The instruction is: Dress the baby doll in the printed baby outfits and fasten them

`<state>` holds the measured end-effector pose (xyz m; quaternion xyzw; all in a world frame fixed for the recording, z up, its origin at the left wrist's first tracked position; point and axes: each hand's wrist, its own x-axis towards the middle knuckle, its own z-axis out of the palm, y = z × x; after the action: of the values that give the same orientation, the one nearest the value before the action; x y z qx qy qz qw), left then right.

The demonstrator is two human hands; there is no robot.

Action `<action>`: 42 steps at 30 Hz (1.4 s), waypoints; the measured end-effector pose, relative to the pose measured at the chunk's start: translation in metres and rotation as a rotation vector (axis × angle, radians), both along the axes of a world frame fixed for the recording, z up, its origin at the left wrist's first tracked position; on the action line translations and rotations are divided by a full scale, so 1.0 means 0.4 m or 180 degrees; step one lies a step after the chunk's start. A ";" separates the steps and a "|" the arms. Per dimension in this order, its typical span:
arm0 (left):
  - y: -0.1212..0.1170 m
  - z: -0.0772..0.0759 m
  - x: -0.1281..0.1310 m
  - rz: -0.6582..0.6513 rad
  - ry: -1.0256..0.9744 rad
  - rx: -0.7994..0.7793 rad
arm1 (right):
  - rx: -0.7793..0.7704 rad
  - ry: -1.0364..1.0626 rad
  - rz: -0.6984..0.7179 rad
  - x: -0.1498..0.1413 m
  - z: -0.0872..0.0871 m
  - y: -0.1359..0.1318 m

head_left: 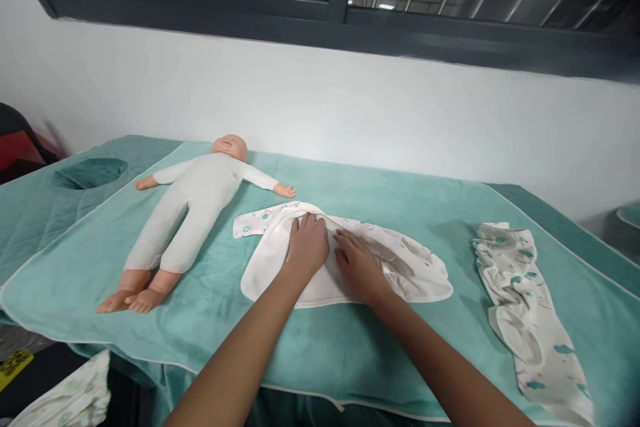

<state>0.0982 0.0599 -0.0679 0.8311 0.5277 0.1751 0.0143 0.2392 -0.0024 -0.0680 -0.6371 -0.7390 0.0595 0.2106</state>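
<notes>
A white baby top (pixel 265 268) with small printed figures lies partly folded on the green bed cover, one sleeve stretched to the left. My left hand (pixel 307 241) is on its upper middle, fingers bent and closed on the cloth; the fingertips are partly hidden by folds. Close on the right, my right hand (pixel 364 265) rests on the same top with its fingers stretched out and slightly apart. A baby doll (pixel 195 190) in a white bodysuit lies on its back to the left, arms spread, one hand near the top's sleeve.
Printed baby trousers (pixel 533 320) lie crumpled at the right on the green cover (pixel 400 360). A hollow (pixel 90 173) dips into the bed at the far left. Another printed cloth (pixel 75 393) is at the lower left. A white wall (pixel 350 113) and barred window stand behind.
</notes>
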 end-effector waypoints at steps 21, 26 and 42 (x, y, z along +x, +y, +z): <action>0.065 -0.005 0.045 0.0462 0.0073 -0.0982 | -0.0080 -0.0127 -0.0794 0.183 -0.022 0.133; 0.056 0.002 0.045 0.0438 0.0096 -0.0881 | 0.0244 0.0171 0.0041 0.172 -0.015 0.080; 0.050 -0.026 0.046 0.0394 -0.0138 -0.0444 | 0.0171 0.0784 -0.1594 0.476 0.035 0.071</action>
<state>0.1168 0.0800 -0.0783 0.7900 0.5884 0.1563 0.0727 0.4298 0.0260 -0.0540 -0.7821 -0.5287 0.0629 0.3238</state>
